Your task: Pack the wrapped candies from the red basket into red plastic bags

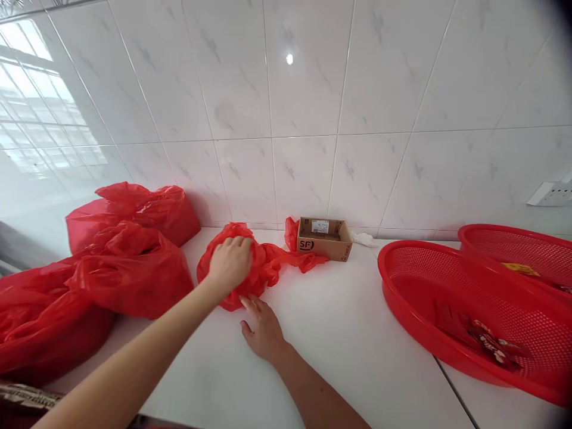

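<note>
A crumpled red plastic bag lies on the white counter near the tiled wall. My left hand rests on top of it, fingers curled and gripping the plastic. My right hand lies flat on the counter just in front of the bag, fingers spread, fingertips touching the bag's near edge. A tail of the bag stretches right toward a small open cardboard box.
Three stuffed red bags crowd the left of the counter. Two red mesh baskets sit at the right, holding a few wrapped packets. A white crumpled scrap lies by the box. A wall socket is at far right.
</note>
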The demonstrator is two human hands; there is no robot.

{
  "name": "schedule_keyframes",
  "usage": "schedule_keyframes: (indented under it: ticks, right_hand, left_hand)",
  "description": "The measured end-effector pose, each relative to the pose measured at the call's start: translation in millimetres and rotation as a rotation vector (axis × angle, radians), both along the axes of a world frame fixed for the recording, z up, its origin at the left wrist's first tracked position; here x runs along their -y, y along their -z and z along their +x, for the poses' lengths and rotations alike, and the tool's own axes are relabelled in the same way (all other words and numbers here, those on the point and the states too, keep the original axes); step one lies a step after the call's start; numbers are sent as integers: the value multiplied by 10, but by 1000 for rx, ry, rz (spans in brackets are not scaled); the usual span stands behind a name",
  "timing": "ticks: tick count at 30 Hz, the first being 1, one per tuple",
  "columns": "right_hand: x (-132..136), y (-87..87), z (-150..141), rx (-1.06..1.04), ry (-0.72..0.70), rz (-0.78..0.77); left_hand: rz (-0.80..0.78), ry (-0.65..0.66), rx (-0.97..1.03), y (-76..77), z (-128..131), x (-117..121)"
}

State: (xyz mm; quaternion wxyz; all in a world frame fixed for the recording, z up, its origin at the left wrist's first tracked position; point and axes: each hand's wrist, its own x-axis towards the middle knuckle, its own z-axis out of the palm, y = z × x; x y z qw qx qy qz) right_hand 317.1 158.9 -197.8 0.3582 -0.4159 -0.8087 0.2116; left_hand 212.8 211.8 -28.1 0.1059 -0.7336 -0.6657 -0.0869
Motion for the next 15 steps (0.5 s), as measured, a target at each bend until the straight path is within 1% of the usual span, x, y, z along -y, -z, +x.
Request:
schedule_keyframes:
  ticks: [2,4,6,7,9,11,13,15]
  right_hand:
    - [16,-35,4,-11,-11,20]
    - [38,-52,4,-17,-23,40]
    - [51,-35,-8,-19,-22,54]
    - [49,-19,-15,-25,-17,63]
    - [28,-10,-19,-74,1,91]
    - [6,-92,28,-211,45,139]
    - [24,-306,158,-423,106,203]
    - [108,-616,369,-645,179,256]
  left_hand:
    - [1,108,17,138,306,38]
    - [-31,153,36,298,520,-21]
    - [-65,145,69,414,612,-146]
    - [-74,132,96,436,616,-211]
    - [-58,109,168,393,560,-302]
    - [5,94,267,260,454,-292]
    - [82,89,390,115,335,-167]
    - [122,91,522,38,237,39]
